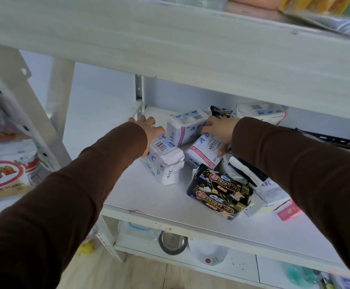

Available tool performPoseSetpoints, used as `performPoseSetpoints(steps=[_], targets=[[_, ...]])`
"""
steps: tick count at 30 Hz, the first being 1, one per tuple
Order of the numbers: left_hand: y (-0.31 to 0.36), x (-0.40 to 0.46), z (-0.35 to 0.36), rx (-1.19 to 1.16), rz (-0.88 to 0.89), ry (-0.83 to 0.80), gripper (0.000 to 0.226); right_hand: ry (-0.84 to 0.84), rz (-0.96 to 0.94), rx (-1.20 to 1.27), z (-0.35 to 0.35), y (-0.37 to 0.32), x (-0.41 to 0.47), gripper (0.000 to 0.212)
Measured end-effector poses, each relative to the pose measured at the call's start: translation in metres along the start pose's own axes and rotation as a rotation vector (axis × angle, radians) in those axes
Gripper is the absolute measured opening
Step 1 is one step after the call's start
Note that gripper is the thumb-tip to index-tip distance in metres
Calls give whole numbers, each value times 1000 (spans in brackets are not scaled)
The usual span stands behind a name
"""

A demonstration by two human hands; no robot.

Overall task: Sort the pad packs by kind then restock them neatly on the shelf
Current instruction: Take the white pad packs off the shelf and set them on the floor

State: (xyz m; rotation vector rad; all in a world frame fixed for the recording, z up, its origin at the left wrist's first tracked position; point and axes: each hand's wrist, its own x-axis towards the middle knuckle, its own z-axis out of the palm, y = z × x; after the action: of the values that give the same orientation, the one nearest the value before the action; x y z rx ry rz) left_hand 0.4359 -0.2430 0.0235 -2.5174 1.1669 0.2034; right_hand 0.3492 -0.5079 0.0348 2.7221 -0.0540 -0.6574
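White shelf under an upper board, left hand fingers spread, resting on upright ABC pack near shelf's left edge, right hand gripping tilted ABC pack at centre, black pack in front, third pack between hands.

One head-worn wide-angle view looks forward and down, close, into the middle shelf from its near edge. The upper shelf board crosses the top; the floor shows bottom left.
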Motion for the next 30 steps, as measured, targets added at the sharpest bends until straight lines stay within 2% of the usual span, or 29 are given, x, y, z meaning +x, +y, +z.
performPoseSetpoints(steps=[5, 8, 10, 12, 16, 22, 25, 30], targets=[[-9, -16, 13, -29, -46, -55, 95, 133, -44, 73, 4, -2, -6, 85], [-12, -24, 17, -38, -76, -73, 92, 54, -62, 83, 2, -4, -7, 98], [-14, -28, 19, -41, -92, -73, 93, -38, -82, -20, -3, -6, -8, 112], [-16, -31, 21, -47, -91, -71, 94, -60, -86, -78, -6, -11, -7, 111], [-16, -40, 22, -45, -92, -69, 94, 53, -41, -39, -3, -19, -11, 91], [-16, -50, 20, -22, -129, -131, 99, 215, 10, 9, 1, -34, -15, 85], [-15, -53, 20, -21, -127, -138, 100, 342, 126, 152, 12, -50, -17, 78], [-17, -60, 19, -24, -120, -124, 98, 364, 203, 182, 13, -66, -11, 73]])
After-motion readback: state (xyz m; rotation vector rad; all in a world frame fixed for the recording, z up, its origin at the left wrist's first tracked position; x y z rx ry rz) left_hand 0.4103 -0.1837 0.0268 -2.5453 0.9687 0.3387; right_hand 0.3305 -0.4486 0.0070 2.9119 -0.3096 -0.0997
